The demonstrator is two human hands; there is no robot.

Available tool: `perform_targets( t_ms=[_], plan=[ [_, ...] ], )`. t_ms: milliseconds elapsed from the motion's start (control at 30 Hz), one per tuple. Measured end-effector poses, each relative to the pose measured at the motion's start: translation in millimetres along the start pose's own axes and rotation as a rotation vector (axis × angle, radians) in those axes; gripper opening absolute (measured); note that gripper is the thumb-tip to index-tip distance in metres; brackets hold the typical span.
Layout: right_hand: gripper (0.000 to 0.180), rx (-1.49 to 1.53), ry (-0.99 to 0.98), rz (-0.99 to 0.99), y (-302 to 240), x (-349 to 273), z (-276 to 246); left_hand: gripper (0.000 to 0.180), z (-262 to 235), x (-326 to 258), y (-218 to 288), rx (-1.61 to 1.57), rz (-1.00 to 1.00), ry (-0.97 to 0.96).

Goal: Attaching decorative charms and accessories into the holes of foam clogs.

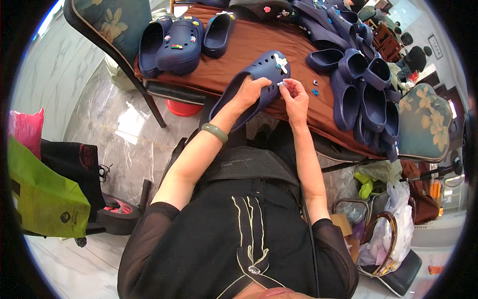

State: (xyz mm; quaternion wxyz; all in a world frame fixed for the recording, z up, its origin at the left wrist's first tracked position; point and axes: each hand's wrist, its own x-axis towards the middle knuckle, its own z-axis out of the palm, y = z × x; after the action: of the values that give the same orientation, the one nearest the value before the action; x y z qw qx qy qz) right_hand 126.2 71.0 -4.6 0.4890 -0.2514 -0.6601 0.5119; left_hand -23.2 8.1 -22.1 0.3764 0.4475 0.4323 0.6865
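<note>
**Navy clog [264, 70] in the left hand [253, 92], small pale charm [282, 83] in the right hand [296, 99]**

In the head view, the clog is above the near edge of the brown-covered table [323, 114], toe pointing away. The left hand grips it – fingers inside the opening, thumb on the upper. The right hand pinches the charm against the clog's perforated upper, just below a white charm [281, 64]. A loose blue charm [315, 92] lies to the right – near the piled clogs [373, 107].
</note>
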Motion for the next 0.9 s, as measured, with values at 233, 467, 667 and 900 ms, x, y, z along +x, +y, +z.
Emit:
perform_targets(
  t_ms=[233, 467, 667, 900],
  plan=[
    [0.012, 0.016, -0.036, 0.085, -3, 4, 2, 0.015, 3, -2, 1, -0.059, -0.029, 0.017],
    [0.013, 0.149, -0.128, 0.234, -12, 8, -8, 0.02, -1, -4, -5, -0.054, 0.016, -0.039],
    [0.013, 0.331, -0.168, 0.31, -11, 11, -13, 0.02, -3, -3, -1, -0.01, -0.051, -0.061],
    [0.025, -0.077, -0.099, 0.124, -5, 12, -4, 0.02, 1, -9, 6, -0.138, -0.042, -0.046]
  ],
)
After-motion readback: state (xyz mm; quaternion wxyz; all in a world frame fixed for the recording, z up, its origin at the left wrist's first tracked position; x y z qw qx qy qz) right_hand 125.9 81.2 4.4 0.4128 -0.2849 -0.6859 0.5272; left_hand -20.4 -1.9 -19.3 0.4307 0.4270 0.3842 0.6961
